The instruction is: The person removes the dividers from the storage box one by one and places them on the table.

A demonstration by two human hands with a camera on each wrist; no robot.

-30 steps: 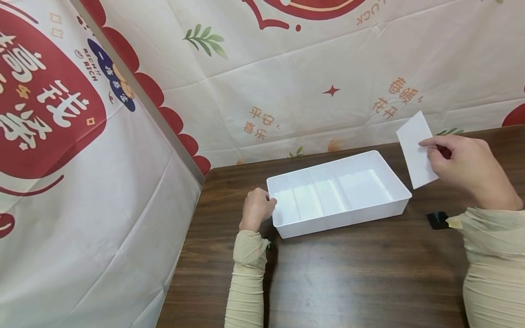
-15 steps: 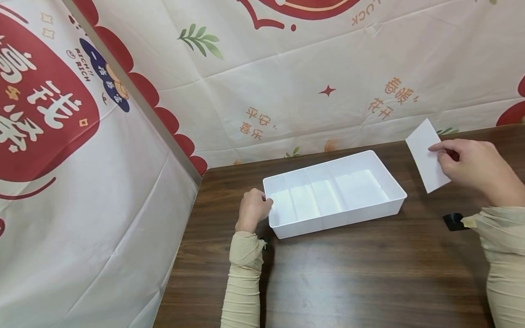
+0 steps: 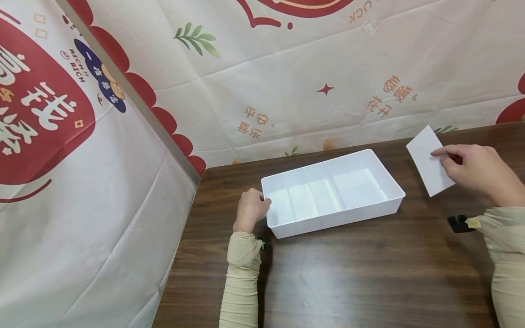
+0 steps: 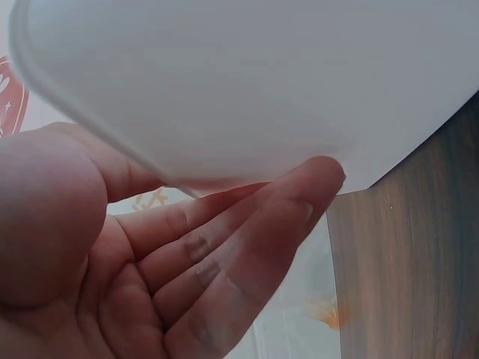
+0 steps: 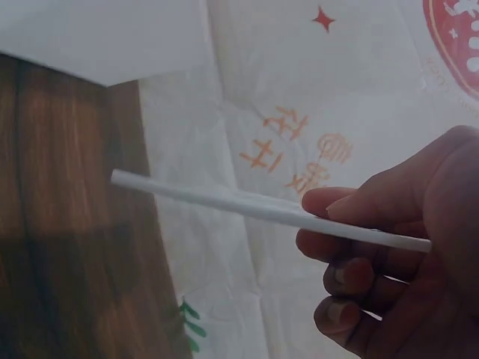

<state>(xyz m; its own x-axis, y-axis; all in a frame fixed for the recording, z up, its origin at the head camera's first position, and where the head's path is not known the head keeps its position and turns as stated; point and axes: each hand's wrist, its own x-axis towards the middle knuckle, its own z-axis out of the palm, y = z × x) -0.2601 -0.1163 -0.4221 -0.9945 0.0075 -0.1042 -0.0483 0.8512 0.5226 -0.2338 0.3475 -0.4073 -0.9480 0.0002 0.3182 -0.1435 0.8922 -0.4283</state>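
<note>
A long white plastic tray [image 3: 334, 221] with low ridges across its floor sits on the dark wooden table. My left hand [image 3: 251, 209] grips its left end, the thumb over the rim and the fingers along the outer wall. In the left wrist view those fingers [image 4: 247, 269] press against the white wall [image 4: 247, 90]. To the right of the tray, my right hand [image 3: 477, 168] pinches a thin, flat white panel [image 3: 426, 159] between thumb and fingers. Edge-on in the right wrist view, the panel [image 5: 202, 198] looks like a narrow strip, apart from the tray.
A white printed cloth [image 3: 287, 91] hangs behind the table [image 3: 348, 273], and another printed cloth [image 3: 123, 205] hangs along the left side. Near the right sleeve is a small black piece [image 3: 460, 223], with a light sleeve [image 3: 508, 246] next to it.
My right hand has carried the panel rightward, away from the tray, and slightly lower. The left hand keeps its grip on the tray's end; the head view has shifted slightly.
</note>
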